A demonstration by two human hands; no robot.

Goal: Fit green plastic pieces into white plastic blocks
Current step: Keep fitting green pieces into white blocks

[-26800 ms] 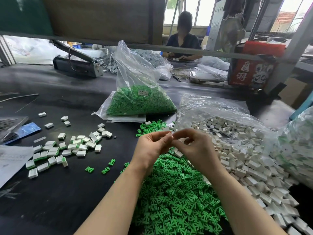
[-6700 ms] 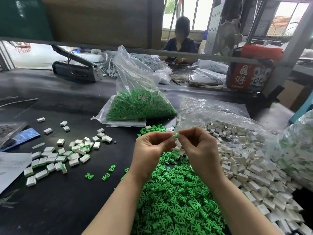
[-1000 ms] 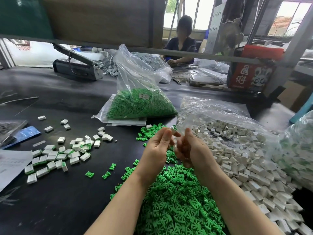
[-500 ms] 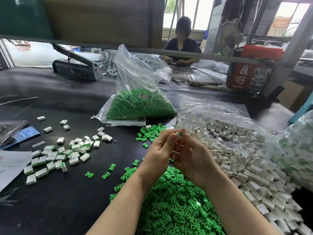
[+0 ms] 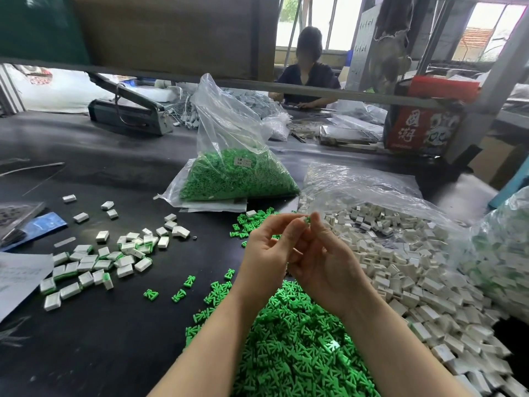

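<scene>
While pinched at fingertip level between left hand (image 5: pixel 267 255) and right hand (image 5: pixel 320 260), green piece (image 5: pixel 307 220) risks slipping into green pile (image 5: pixel 297 345) below; white block not visible in either grip; white blocks (image 5: pixel 400 270) rightward on counter (image 5: pixel 120 333).

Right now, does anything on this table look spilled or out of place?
A few green pieces lie scattered on the black mat, apart from the main green pile. Nothing looks damaged.
</scene>
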